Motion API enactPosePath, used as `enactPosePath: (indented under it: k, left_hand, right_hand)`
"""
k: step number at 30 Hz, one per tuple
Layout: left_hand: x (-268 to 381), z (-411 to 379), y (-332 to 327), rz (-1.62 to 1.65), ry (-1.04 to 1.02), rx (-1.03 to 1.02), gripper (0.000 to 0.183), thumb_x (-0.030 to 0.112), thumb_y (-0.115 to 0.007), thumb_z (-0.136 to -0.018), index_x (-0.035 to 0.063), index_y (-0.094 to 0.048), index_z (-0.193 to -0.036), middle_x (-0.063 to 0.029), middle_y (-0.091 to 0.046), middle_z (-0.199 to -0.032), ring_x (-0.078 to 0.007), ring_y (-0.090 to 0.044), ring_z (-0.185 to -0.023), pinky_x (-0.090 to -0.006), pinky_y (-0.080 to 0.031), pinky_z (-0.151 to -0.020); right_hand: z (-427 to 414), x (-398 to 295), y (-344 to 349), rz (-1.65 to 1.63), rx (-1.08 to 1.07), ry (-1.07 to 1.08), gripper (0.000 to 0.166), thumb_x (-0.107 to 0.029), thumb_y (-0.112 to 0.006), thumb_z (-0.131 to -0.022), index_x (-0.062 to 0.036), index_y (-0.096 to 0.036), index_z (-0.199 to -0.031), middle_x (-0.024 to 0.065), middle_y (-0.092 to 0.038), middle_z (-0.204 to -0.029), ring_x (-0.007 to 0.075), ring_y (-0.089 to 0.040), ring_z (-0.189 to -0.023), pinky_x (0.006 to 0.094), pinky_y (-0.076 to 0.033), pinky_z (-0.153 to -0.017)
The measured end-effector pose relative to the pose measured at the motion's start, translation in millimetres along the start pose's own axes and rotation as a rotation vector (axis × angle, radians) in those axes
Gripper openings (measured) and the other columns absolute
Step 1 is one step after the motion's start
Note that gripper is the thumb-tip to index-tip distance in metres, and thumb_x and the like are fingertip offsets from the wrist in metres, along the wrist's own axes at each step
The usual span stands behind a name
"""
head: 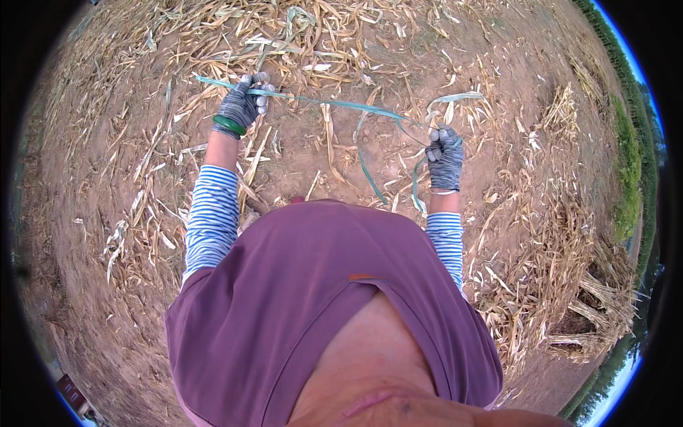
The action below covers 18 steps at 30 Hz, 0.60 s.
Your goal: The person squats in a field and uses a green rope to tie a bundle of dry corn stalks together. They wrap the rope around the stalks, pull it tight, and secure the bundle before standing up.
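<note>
A thin green-blue plastic strap [341, 103] stretches between my two hands above the ground. My left hand [243, 104], in a grey knit glove with a green bangle at the wrist, grips the strap near one end, and a short tail sticks out past it to the left. At the right, my right hand [444, 155], also in a grey glove, has its fingers closed on the strap. Loose lengths of strap hang down between the hands and below the right one. Dry corn leaves [332, 144] lie on the bare soil beneath.
A thick litter of dry corn husks [299, 48] covers the ground ahead. Several bundles of corn stalks [592, 309] lie at the right. A green row of plants [625, 171] borders the field, and a red building [70, 392] stands far off at the lower left.
</note>
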<state>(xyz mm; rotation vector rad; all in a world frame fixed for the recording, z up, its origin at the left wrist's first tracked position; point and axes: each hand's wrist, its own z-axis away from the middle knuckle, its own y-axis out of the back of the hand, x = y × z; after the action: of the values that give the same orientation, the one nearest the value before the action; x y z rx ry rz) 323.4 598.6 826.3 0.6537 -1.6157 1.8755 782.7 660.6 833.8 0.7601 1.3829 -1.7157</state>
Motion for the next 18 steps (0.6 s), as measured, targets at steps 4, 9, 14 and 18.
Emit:
enactPosePath:
  k: [4, 9, 14, 18]
  left_hand:
    - [0.7, -7.4, 17.7, 0.236, -0.040, -0.007, 0.038, 0.033, -0.044, -0.093, 0.0023, -0.053, -0.113, -0.0128, -0.060, -0.090, -0.0214, -0.056, -0.068, -0.0338, -0.049, -0.060]
    - [-2.1, -8.3, 47.3, 0.430, -0.264, 0.202, 0.046, 0.034, -0.030, -0.095, -0.0011, -0.055, -0.111, -0.0205, -0.056, -0.115, -0.0370, -0.055, -0.107, -0.0541, -0.043, -0.094]
    - [-18.2, -1.3, 61.8, 0.532, -0.361, 0.576, 0.043, 0.036, -0.032, -0.094, 0.0062, -0.060, -0.080, -0.0070, -0.056, -0.065, -0.0281, -0.054, -0.062, -0.0460, -0.050, -0.064]
    - [-13.4, 32.8, 94.4, 0.704, -0.533, 0.818, 0.042, 0.039, -0.033, -0.095, 0.0085, -0.055, -0.076, -0.0018, -0.047, -0.055, -0.0225, -0.047, -0.053, -0.0392, -0.046, -0.056]
  right_hand:
    - [-7.3, -1.5, 7.0, -0.185, -0.123, -0.086, 0.010, -0.009, -0.056, -0.086, -0.0060, -0.061, -0.095, -0.0003, -0.055, -0.063, 0.0069, -0.045, -0.045, 0.0205, -0.033, -0.038]
    - [-4.4, -8.9, 24.4, -0.302, -0.298, -0.176, 0.015, -0.011, -0.057, -0.086, -0.0043, -0.059, -0.099, -0.0037, -0.048, -0.055, 0.0050, -0.043, -0.046, 0.0196, -0.032, -0.038]
    - [18.6, -20.1, 47.4, 0.248, -0.391, -0.318, 0.028, -0.020, -0.066, -0.079, -0.0017, -0.060, -0.099, -0.0032, -0.047, -0.056, 0.0046, -0.040, -0.044, 0.0185, -0.030, -0.041]
    - [38.6, -25.5, 56.4, 0.754, -0.419, -0.365, 0.020, -0.020, -0.068, -0.077, -0.0047, -0.066, -0.090, -0.0030, -0.056, -0.065, 0.0042, -0.043, -0.050, 0.0197, -0.033, -0.046]
